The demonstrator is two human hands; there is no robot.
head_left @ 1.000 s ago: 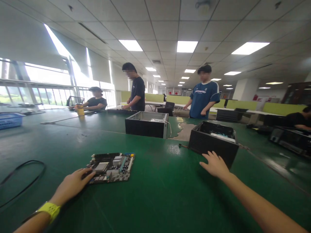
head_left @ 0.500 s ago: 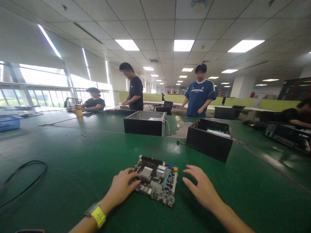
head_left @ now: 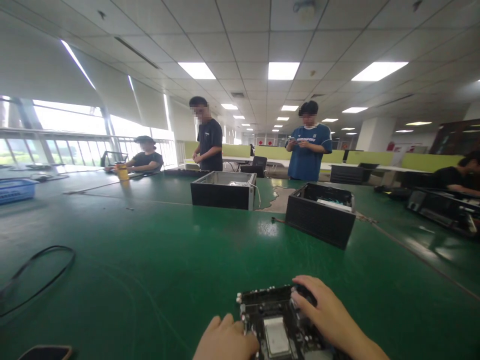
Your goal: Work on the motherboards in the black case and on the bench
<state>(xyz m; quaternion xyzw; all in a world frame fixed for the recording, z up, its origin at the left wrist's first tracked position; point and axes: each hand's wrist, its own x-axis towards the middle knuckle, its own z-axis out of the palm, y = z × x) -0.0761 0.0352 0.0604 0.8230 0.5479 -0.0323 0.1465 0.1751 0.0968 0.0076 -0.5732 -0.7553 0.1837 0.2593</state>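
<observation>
A dark motherboard (head_left: 258,300) with a square silver processor at its middle lies low in the view, its near part cut off by the bottom edge. My left hand (head_left: 227,340) has its fingers curled on the board's left edge. On the right side of the board, my right hand (head_left: 330,312) grips the edge, thumb and fingers bent over the upper right corner. Both hands touch the board, and part of its surface is hidden under the right fingers.
On the green table (head_left: 150,260) stand two open black computer cases (head_left: 221,195), (head_left: 318,220). A black cable loop (head_left: 45,248), a phone-like object (head_left: 47,352) and a blue basket (head_left: 17,190) lie to the left. Several people are around the table; one person (head_left: 309,150) holds a small object.
The motherboard has come nearer to me and turned. My right hand, apart from it before, now grips it; my left hand moved nearer too. The person in blue has raised both hands.
</observation>
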